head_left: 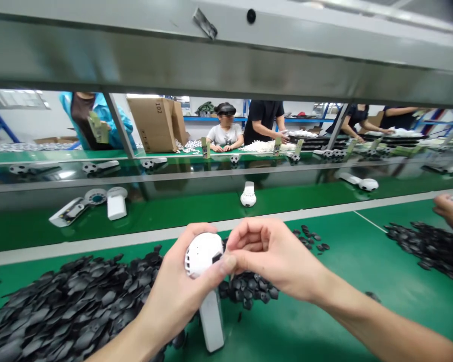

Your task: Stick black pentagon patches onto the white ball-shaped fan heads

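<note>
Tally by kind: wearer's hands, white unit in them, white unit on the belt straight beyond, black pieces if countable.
Hands: 2, left hand and right hand
Held white unit: 1
Belt white unit: 1
Black pieces: too many to count
Total: 4, excluding those

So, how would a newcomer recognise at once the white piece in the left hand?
At the near green worktable, look right of the big pile of black pieces. There the left hand grips the white piece, round head up, handle below. Unlike white units lying on the belt beyond, it is held, with the right hand at its head.
</note>
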`<state>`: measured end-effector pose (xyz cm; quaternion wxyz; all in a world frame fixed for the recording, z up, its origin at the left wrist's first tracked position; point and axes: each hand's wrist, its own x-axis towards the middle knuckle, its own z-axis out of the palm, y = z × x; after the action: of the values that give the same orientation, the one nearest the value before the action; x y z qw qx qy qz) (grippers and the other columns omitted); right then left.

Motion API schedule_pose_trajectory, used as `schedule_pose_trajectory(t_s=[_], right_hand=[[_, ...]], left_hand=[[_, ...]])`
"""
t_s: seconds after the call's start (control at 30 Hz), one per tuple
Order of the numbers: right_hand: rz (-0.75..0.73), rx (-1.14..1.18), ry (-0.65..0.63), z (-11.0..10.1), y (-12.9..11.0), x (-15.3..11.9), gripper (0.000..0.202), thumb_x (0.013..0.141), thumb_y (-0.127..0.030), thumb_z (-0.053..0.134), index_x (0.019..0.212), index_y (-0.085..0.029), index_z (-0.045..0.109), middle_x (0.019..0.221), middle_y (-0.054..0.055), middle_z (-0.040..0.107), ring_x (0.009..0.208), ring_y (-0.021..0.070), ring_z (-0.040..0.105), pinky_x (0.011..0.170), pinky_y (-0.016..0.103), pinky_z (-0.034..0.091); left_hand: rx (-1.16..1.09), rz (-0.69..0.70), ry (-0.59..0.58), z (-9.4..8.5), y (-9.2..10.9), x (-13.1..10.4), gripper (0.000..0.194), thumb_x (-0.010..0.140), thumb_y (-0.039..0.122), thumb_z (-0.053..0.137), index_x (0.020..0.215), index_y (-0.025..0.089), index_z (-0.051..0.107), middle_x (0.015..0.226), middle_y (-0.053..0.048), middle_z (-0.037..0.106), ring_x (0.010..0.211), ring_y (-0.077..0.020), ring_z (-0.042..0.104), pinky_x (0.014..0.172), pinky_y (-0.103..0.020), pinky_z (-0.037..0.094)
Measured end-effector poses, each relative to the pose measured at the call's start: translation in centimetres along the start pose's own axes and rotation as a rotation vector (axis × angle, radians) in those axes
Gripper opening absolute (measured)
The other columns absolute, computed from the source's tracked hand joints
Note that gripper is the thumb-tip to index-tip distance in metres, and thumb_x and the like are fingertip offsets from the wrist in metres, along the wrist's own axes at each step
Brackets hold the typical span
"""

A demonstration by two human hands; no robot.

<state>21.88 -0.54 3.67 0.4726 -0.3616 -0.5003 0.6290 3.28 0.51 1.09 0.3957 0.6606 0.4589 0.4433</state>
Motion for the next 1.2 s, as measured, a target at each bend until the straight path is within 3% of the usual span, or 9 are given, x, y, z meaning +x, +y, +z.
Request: schedule_pose_trajectory(t_s=[0.17, 0.33, 0.43, 0.53, 0.63, 0.73, 0.83, 1.1, 1.2], right_hand=[[-0.027, -0.074, 0.009, -0.1, -0.1, -0.1, 0.036, 0.064, -0.028, 0.102, 0.081, -0.014, 0.074, 0.079, 0.001, 0.077, 0.072, 0.0104, 0.071, 0.070, 0.017, 0.056], [-0.016, -0.207, -0.187, -1.5, -1.3, -0.4, 0.039, 0.084, -0.043, 0.089, 0.105, -0.015, 0.073, 0.093, 0.007, 0.078, 0.086, 0.0174, 0.075, 0.075, 0.025, 0.057], [-0.150, -0.340, -0.119, -1.9, -0.9, 0.0, 0.058, 0.080, -0.038, 0.094, 0.129, -0.020, 0.068, 0.134, 0.010, 0.070, 0.126, 0.0219, 0.064, 0.097, 0.029, 0.056], [-0.104, -0.269, -0.260, -1.7, 0.6, 0.6, 0.093, 0.078, -0.031, 0.096, 0.158, -0.028, 0.048, 0.163, 0.007, 0.046, 0.148, 0.0236, 0.048, 0.119, 0.035, 0.044], [-0.074, -0.106, -0.406, -0.9, 1.8, 1.0, 0.090, 0.074, -0.036, 0.098, 0.152, -0.024, 0.056, 0.150, 0.009, 0.058, 0.135, 0.0261, 0.059, 0.114, 0.036, 0.047], [-0.073, -0.026, -0.370, -0.1, 2.3, 0.9, 0.083, 0.063, -0.041, 0.104, 0.134, -0.020, 0.067, 0.129, 0.007, 0.068, 0.119, 0.0250, 0.064, 0.104, 0.033, 0.050], [-0.084, -0.012, -0.340, 0.2, 2.3, 0.6, 0.075, 0.063, -0.040, 0.104, 0.127, -0.019, 0.070, 0.124, 0.005, 0.068, 0.115, 0.0233, 0.064, 0.102, 0.031, 0.049], [-0.127, -0.008, -0.352, -0.2, 2.5, 0.9, 0.071, 0.067, -0.033, 0.102, 0.128, -0.019, 0.070, 0.123, 0.006, 0.068, 0.111, 0.0213, 0.065, 0.095, 0.027, 0.050], [-0.125, -0.022, -0.350, -0.3, 2.4, 1.0, 0.070, 0.067, -0.034, 0.102, 0.127, -0.019, 0.070, 0.120, 0.005, 0.068, 0.109, 0.0216, 0.065, 0.097, 0.029, 0.050]], left_hand=[[-0.033, -0.014, 0.067, 0.4, 0.4, -0.2, 0.047, 0.068, 0.057, 0.089, 0.097, 0.025, 0.068, 0.080, 0.004, 0.066, 0.064, -0.0133, 0.055, 0.056, -0.019, 0.046], [-0.041, 0.050, 0.109, 0.5, 0.1, -0.3, 0.041, 0.075, 0.059, 0.079, 0.095, 0.026, 0.070, 0.083, 0.002, 0.069, 0.064, -0.0145, 0.058, 0.055, -0.020, 0.046], [-0.022, 0.091, 0.121, 0.5, -0.2, -0.3, 0.037, 0.075, 0.056, 0.078, 0.094, 0.025, 0.071, 0.088, 0.001, 0.072, 0.067, -0.0152, 0.061, 0.058, -0.021, 0.048], [-0.030, 0.139, 0.084, 0.3, -0.8, -0.1, 0.036, 0.075, 0.053, 0.080, 0.093, 0.024, 0.071, 0.089, 0.000, 0.073, 0.069, -0.0164, 0.064, 0.058, -0.021, 0.050], [-0.083, 0.237, -0.003, 0.1, -1.6, -0.1, 0.038, 0.076, 0.055, 0.080, 0.094, 0.023, 0.071, 0.085, -0.001, 0.072, 0.063, -0.0167, 0.063, 0.053, -0.021, 0.051], [-0.114, 0.298, -0.063, -0.1, -2.1, -0.2, 0.035, 0.080, 0.053, 0.081, 0.096, 0.024, 0.070, 0.082, 0.000, 0.070, 0.058, -0.0145, 0.060, 0.052, -0.020, 0.051], [-0.130, 0.310, -0.074, -0.2, -2.3, -0.3, 0.032, 0.081, 0.049, 0.082, 0.098, 0.025, 0.070, 0.076, 0.002, 0.067, 0.055, -0.0129, 0.055, 0.049, -0.019, 0.047], [-0.185, 0.025, -0.014, 0.6, -0.1, -1.0, 0.042, 0.075, 0.056, 0.083, 0.096, 0.024, 0.065, 0.084, 0.001, 0.064, 0.062, -0.0117, 0.051, 0.055, -0.019, 0.043], [-0.201, -0.018, -0.017, 0.8, 0.7, -1.1, 0.043, 0.074, 0.054, 0.083, 0.096, 0.024, 0.064, 0.083, 0.002, 0.062, 0.063, -0.0113, 0.050, 0.056, -0.019, 0.042]])
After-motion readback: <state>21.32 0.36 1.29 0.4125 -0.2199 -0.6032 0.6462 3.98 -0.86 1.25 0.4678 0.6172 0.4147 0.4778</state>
